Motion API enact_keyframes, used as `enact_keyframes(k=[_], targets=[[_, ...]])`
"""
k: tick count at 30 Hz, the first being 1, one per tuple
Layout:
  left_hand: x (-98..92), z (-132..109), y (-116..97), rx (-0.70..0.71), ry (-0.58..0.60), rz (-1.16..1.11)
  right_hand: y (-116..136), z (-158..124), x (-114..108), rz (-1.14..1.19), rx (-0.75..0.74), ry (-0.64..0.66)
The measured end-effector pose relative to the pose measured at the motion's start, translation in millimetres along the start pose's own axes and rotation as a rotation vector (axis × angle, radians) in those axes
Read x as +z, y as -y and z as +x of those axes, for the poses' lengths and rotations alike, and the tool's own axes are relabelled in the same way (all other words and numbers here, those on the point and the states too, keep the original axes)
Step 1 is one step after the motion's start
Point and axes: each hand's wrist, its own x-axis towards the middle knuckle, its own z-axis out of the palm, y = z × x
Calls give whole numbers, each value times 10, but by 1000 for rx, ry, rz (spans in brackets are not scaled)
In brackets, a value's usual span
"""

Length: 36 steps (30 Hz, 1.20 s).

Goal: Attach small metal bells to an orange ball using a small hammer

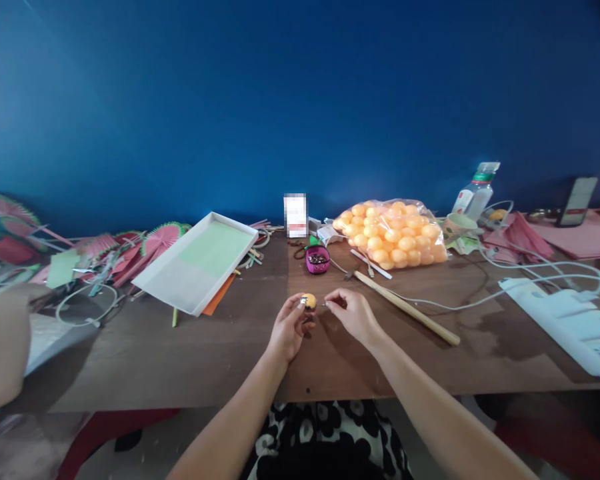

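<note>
My left hand [290, 327] is closed round a small orange ball [309, 300], held just above the brown table [180, 360] near its front edge. My right hand [353, 313] is right beside it, its fingers pinched on something thin and small that I cannot make out, pointed at the ball. A small magenta cup [318, 259] with dark bits inside stands a little beyond both hands.
A clear bag of orange balls [393, 233] lies at the back right, with a long wooden stick [405, 308] before it. A white tray [200, 263] leans at the left, folded paper fans [130, 250] beyond. White power strip [570, 320] and cables lie right. Another person's arm [3, 347] shows far left.
</note>
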Motion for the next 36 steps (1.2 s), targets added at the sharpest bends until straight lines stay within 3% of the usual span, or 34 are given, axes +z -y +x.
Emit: enact_keyframes(k=[4,7,17,25,36], targets=[[19,-22,14,28,26,53,138,-74,52,455,214,76],[20,-33,32,49,42,75,205,-109,89,596,284,98],[46,-58,47,54,24,148,161,-127,145,484,307,61],[72,-68,35,41,23,183,137,-120,134,341,190,16],[60,-64,45,52,38,209,108,-151,158,510,300,56]])
